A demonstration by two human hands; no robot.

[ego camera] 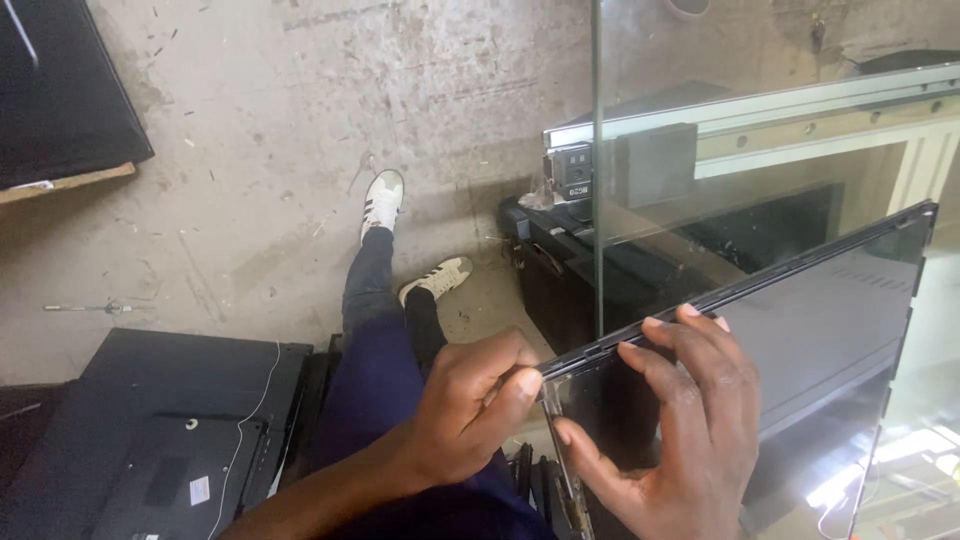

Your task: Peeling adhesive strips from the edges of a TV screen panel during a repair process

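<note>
A large flat display panel (pixel 800 340) with a thin black frame and a glossy dark face stands tilted in front of me at the right. My right hand (pixel 670 440) lies spread on its face, fingers curled over the top edge near the corner. My left hand (pixel 470 405) pinches the panel's near upper-left corner, thumb against the frame edge. My legs in dark trousers (pixel 385 340) and white shoes (pixel 382 200) stretch out on the floor below.
A clear glass sheet (pixel 720 150) stands upright behind the panel, with a metal rail (pixel 800 110) seen through it. A black television back cover (pixel 160 430) lies at lower left, another dark panel (pixel 60 90) at upper left. The concrete floor (pixel 300 120) is stained and littered.
</note>
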